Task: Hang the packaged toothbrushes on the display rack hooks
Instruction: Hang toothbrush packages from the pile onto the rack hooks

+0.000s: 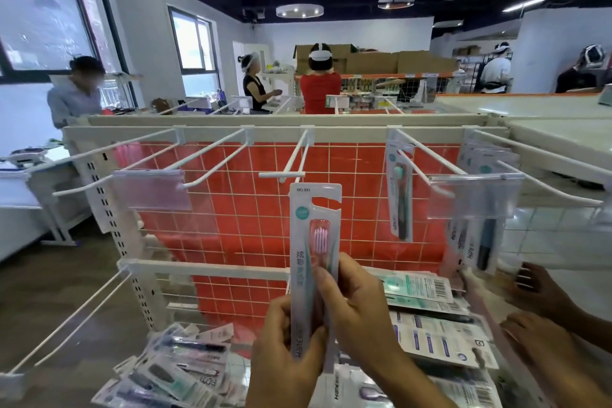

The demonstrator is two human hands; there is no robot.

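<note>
**Line the slot up with the middle hook**

Both hands pinch one packaged toothbrush (314, 262) upright: left hand (286, 351) low, right hand (354, 305) mid-pack. Its hang slot sits just below the middle hook (291, 164); lift, level the slot, then slide it on straight.

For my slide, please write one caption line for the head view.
Both hands hold a pink packaged toothbrush upright just below the middle display hook.
</note>
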